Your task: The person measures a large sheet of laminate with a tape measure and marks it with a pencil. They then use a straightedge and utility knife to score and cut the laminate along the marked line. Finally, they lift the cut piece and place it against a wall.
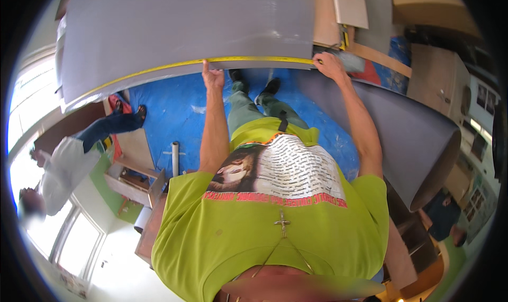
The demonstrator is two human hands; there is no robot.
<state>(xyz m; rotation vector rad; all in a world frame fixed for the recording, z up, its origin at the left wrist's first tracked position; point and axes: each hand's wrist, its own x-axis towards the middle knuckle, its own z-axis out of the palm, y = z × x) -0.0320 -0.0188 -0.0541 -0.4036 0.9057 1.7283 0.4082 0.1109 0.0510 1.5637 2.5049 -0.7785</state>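
Observation:
A yellow tape measure (159,67) is stretched along the near edge of a large grey sheet (190,21), running from the far left toward the right corner. My right hand (329,65) is closed on the tape's right end, by the sheet's corner. My left hand (212,75) is at the near edge around the middle of the tape. Its index finger points up against the blade and the other fingers are partly bent. What lies under my right fingers is too small to make out.
Blue covering (169,111) lies on the floor under my feet. A curled grey sheet (407,138) hangs at the right, below a wooden strip (381,59) and boards. A person in a white top and jeans (74,154) is at the left, near a wooden drawer box (135,183).

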